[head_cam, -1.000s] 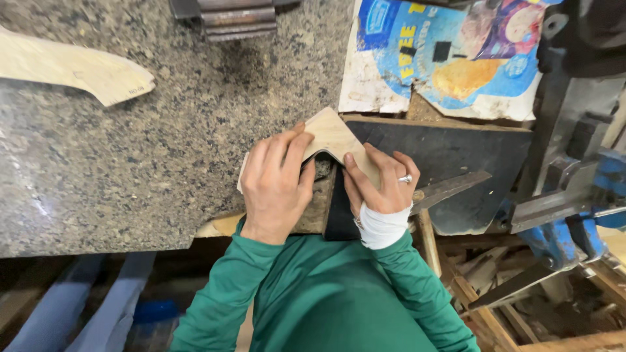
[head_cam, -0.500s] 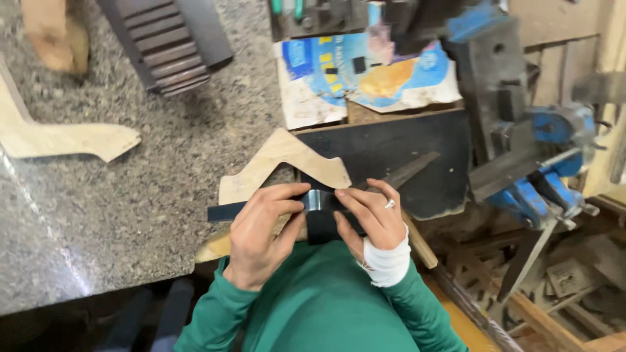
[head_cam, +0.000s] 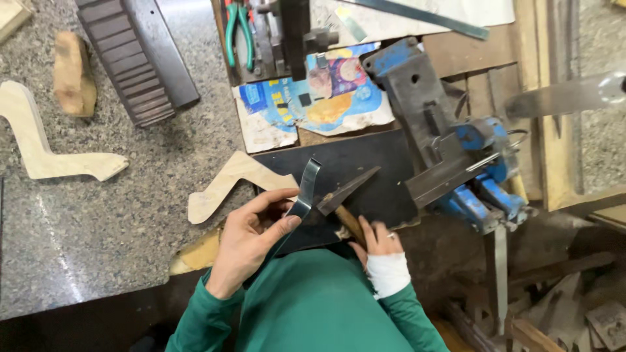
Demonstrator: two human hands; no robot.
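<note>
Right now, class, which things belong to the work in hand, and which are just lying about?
In use: metal strip, hammer, left hand, right hand, black plate.
Lying about: vise, pliers, wooden cutouts, colourful paper.

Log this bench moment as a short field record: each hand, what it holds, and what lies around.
left hand: grips a bent metal strip at its lower end
right hand: bandaged at the wrist, holds a hammer by its wooden handle
hammer head: lies beside the strip, over the dark plate
near the left hand: wooden cut-out on the granite bench
right of the plate: blue vise
far left: second wooden cut-out
</note>
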